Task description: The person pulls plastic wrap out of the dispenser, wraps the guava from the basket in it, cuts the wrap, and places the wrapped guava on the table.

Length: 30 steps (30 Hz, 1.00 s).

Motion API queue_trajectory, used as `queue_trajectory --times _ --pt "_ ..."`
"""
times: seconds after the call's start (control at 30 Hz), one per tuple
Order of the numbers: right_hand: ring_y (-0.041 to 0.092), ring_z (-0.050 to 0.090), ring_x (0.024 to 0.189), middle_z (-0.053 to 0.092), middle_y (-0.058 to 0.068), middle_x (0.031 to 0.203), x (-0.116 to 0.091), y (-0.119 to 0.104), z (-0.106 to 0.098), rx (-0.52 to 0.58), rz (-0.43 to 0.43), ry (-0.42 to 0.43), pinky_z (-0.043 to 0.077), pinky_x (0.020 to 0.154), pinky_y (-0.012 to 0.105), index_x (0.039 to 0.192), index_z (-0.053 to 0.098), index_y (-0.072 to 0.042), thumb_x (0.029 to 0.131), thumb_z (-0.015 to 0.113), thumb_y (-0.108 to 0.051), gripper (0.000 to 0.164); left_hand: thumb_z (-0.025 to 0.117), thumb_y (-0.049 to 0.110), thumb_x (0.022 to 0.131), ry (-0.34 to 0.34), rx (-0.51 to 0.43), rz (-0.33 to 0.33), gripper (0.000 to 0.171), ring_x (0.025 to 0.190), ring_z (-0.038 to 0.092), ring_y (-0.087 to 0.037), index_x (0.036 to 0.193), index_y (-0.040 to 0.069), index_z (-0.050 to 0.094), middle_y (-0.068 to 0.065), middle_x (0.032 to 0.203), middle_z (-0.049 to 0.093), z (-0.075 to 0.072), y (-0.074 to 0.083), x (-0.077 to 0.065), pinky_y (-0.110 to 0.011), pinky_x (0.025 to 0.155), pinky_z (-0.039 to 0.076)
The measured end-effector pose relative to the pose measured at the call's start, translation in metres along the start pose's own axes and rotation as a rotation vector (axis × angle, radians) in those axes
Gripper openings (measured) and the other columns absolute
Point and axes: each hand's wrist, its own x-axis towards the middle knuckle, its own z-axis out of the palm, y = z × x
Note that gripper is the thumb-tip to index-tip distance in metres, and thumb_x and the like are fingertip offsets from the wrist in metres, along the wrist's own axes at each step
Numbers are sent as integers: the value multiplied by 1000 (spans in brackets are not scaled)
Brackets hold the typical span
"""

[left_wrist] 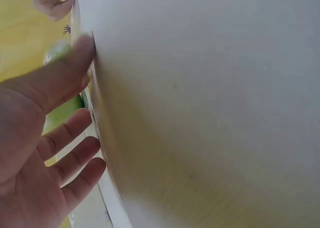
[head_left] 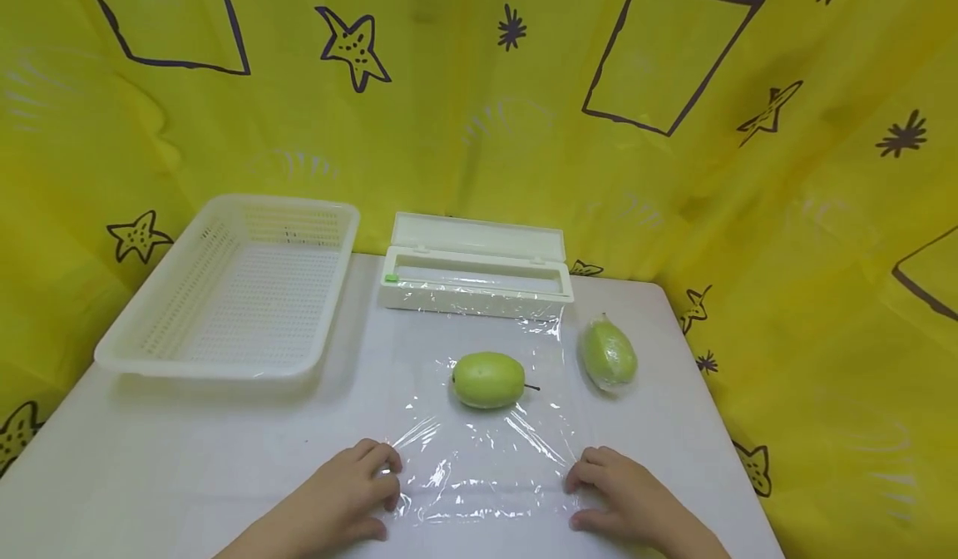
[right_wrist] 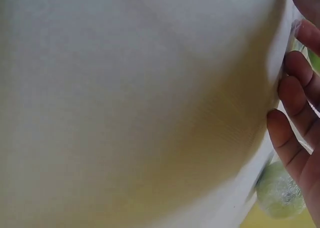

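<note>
A sheet of clear plastic wrap (head_left: 479, 467) lies on the white table, running from its long white dispenser box (head_left: 479, 299), whose lid stands raised. On the sheet a green pear (head_left: 486, 380) lies on its side, stem to the right. My left hand (head_left: 348, 492) touches the sheet's near left side, thumb apart from the loosely bent fingers (left_wrist: 82, 150). At the near right side, my right hand (head_left: 624, 492) rests its fingertips on the table and film edge. Creases run from both hands toward the pear. A film-covered pear (head_left: 609, 353) lies to the right.
A white plastic basket (head_left: 224, 369) with perforated walls stands at the back left. Behind the table hangs a yellow curtain (head_left: 449, 126) with dark drawings, close to the dispenser. The table's right edge slopes away beyond the film-covered pear.
</note>
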Motion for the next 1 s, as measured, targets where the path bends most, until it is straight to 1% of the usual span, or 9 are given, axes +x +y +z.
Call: queue_trajectory --times 0.13,0.23,0.33,0.43,0.5,0.67,0.83,0.93,1.0 --pt "-1 51 90 55 -26 100 -3 -2 1 18 26 -27 53 81 27 100 67 -38 80 80 -47 25 85 22 68 16 0 -6 27 99 56 -14 76 26 60 5 107 60 2 0 -2 -25 83 48" --pt "-2 51 90 54 -26 100 -6 -2 2 27 12 -16 53 81 25 97 67 -39 79 82 -34 24 82 16 74 23 -34 -27 24 99 58 -12 78 25 59 6 108 60 2 0 -5 -23 83 48" --pt "-4 50 89 52 -26 98 -8 -2 5 21 -39 66 52 78 21 92 68 -39 80 81 -21 25 78 10 77 38 -94 -64 25 99 60 -9 81 23 57 6 113 59 -1 0 -7 -20 85 47" --pt "-4 47 90 51 -26 97 -8 -1 7 23 -81 190 48 77 16 86 67 -40 77 81 -13 32 74 6 81 53 -138 -93 23 95 62 -6 87 22 58 6 118 59 -5 -1 -5 -16 83 48" --pt "-1 48 93 55 -23 99 -6 -2 6 56 -108 281 45 80 14 84 66 -39 75 81 -8 36 72 5 82 60 -151 -107 22 92 61 -3 89 21 58 6 118 59 -9 -4 -2 -13 80 47" --pt "9 58 99 68 -7 104 6 -1 -2 198 -192 440 44 91 15 88 64 -28 73 76 5 37 68 10 86 99 -125 -135 17 85 54 0 92 23 58 16 102 58 -22 -17 7 -11 72 44" --pt "11 65 90 71 0 94 23 -1 -15 316 -241 507 49 86 17 92 67 -16 76 70 13 33 75 7 82 162 -102 -166 25 82 57 -1 94 22 59 19 93 60 -39 -30 18 -15 72 48" --pt "9 65 83 71 -2 89 32 -1 -23 326 -226 513 52 80 18 93 68 -15 79 70 12 31 76 3 80 204 -101 -167 27 82 61 -3 94 20 61 18 92 63 -46 -38 25 -17 75 50" --pt "7 65 81 71 -3 87 37 0 -26 317 -208 513 52 77 18 92 69 -17 79 71 12 32 73 5 85 216 -118 -170 20 82 61 -2 94 18 61 16 90 63 -49 -43 29 -16 76 50"
